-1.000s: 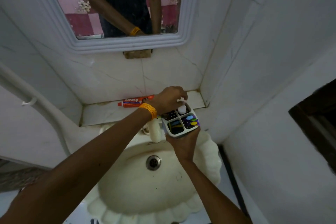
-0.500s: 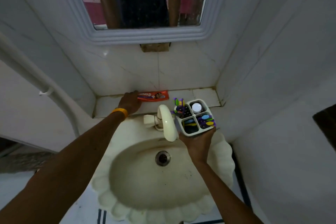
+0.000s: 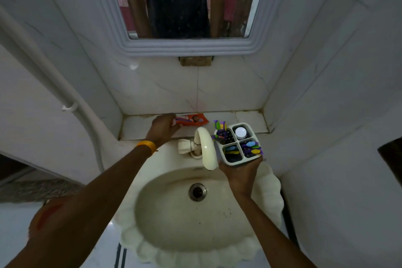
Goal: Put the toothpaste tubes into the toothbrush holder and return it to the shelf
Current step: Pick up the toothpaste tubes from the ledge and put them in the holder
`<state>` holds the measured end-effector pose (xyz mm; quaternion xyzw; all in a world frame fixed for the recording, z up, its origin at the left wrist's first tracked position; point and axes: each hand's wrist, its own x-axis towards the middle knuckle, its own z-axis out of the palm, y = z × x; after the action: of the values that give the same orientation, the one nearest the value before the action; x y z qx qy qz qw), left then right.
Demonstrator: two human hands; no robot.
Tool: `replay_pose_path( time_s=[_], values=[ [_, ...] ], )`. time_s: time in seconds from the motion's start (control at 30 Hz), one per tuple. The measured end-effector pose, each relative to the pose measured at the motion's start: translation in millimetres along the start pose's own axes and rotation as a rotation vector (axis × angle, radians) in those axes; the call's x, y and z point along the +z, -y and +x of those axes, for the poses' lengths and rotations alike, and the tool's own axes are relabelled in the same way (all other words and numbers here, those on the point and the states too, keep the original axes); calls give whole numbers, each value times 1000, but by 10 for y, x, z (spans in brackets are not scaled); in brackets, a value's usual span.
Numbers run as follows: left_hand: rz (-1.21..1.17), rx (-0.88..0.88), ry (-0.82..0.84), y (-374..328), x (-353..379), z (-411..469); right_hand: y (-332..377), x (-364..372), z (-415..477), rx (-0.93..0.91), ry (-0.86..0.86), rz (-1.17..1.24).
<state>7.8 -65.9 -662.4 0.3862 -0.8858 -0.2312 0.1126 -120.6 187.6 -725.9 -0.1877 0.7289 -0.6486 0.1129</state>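
Since the earlier frame the left hand [image 3: 162, 129] has closed its fingers around the cap end of the orange toothpaste tube [image 3: 191, 120], which lies along the back edge of the tiled shelf [image 3: 248, 118]. Right hand [image 3: 241, 171] grips the white four-compartment toothbrush holder [image 3: 236, 160] from below, above the basin's [image 3: 269, 191] right rim, beside the tap [image 3: 206, 148]. A white-capped tube [image 3: 240, 132] stands in the holder's back-right compartment.

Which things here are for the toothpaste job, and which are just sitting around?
For the job:
- orange toothpaste tube, grasped by the left hand
- toothbrush holder, held by the right hand
- shelf, where the holder goes back

Just around:
- tap
- sink
- mirror
- white pipe
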Motion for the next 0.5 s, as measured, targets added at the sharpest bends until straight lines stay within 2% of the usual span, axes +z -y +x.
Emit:
replay_pose_path(
  time_s=[0.23,0.3,0.4,0.5],
  values=[
    [-128,193,-266,-616,-915,-262,27,-16,-21,-26,10,55],
    [-165,231,-295,-809,-1102,-333,33,-5,-23,-47,12,69],
    [-162,285,-232,-1115,-1319,-394,60,2,-25,0,20,156],
    [-102,336,-57,-1396,-1407,-479,33,10,-25,-32,42,145]
  ],
)
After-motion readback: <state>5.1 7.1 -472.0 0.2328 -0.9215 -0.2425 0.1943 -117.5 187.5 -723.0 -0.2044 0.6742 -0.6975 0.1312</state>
